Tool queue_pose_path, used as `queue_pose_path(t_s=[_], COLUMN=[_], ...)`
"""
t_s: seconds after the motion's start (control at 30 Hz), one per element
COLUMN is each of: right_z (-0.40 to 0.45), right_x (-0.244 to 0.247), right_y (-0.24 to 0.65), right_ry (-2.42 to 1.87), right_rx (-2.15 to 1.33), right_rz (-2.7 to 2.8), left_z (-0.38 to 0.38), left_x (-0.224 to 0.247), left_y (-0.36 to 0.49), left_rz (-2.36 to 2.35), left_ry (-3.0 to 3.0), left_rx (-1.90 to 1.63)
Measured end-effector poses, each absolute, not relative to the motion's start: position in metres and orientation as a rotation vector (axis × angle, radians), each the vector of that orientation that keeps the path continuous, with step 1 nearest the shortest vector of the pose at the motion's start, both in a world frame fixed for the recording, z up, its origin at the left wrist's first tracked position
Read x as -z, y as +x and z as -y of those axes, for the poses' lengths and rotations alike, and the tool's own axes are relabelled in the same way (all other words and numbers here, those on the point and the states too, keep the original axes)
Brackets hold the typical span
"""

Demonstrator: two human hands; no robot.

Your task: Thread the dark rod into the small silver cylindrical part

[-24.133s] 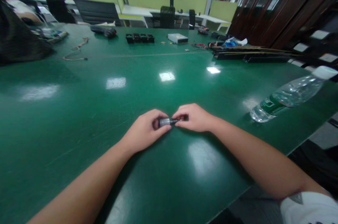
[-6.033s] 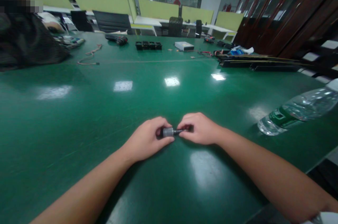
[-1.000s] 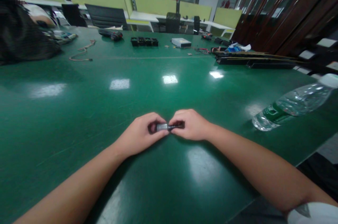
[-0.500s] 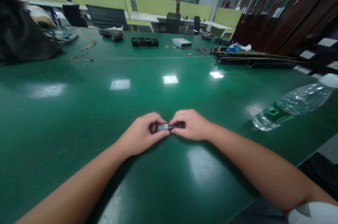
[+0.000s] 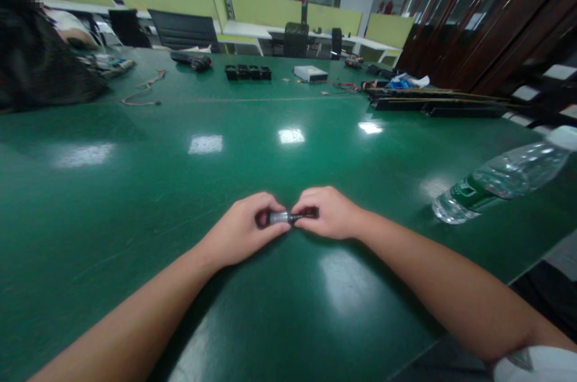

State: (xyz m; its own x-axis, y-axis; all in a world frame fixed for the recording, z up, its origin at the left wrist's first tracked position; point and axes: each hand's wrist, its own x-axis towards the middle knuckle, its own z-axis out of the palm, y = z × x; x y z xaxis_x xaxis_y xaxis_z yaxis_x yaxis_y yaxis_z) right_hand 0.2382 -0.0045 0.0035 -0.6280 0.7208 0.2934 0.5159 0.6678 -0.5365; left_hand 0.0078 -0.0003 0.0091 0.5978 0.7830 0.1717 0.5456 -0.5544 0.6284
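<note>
Small grey cylinder (image 5: 279, 217) with a slim dark end (image 5: 297, 218), held between two hands over the near part of the green table (image 5: 288, 172).
Body lies roughly level; left hand (image 5: 243, 229) closed on it, thumb below and fingers above; right hand (image 5: 331, 214) pinching the dark end, fingertips just beside the left's. Whether it touches the tabletop, cannot tell. Probably light and stiff, metal or hard plastic by its sheen; likely slick and apt to roll. Best hold: thumb and finger around the thick body, lighter pinch on the narrow end, likely the weaker part. Clear bottle (image 5: 491, 184) well apart, to the right.
</note>
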Motion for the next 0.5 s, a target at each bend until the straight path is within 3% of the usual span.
queue_pose_path(t_s=[0.5], right_z=[0.0036], right_x=[-0.0047], right_y=[0.2458], right_ry=[-0.989], right_rx=[-0.581], right_rz=[2.389], left_z=[0.0005], left_x=[-0.0085], left_y=[0.0073], left_rz=[-1.056], left_ry=[2.304], left_rx=[-0.591])
